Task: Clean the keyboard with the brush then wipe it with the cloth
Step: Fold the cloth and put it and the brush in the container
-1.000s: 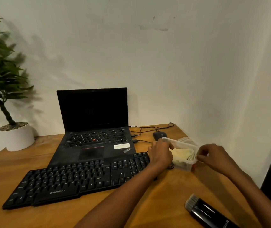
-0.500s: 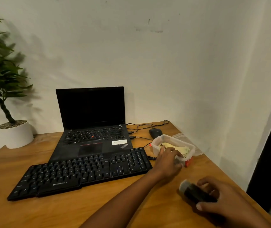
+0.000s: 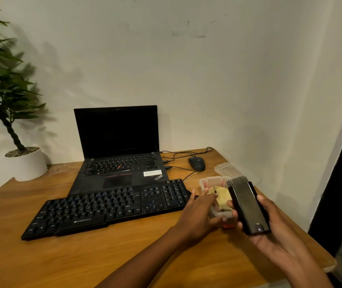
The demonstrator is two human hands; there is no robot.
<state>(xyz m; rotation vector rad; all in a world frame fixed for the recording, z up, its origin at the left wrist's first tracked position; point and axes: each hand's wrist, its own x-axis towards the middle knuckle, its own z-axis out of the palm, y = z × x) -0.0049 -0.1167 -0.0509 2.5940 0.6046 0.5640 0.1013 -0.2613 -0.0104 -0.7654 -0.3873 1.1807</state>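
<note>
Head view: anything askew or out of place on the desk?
Black Zebronics keyboard lies slanted across the wooden desk, its far edge crowding the open black laptop. A clear plastic lid lies loose behind the open clear tub.

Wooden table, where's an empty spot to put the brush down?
Bare wooden table in front of the black keyboard, and between the white plant pot and black laptop. Crowded by the clear plastic box and black mouse.

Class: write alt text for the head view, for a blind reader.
A person's right hand holds a black brush above a desk; the left hand touches a clear container holding a yellow cloth, beside a black keyboard and laptop.
</note>
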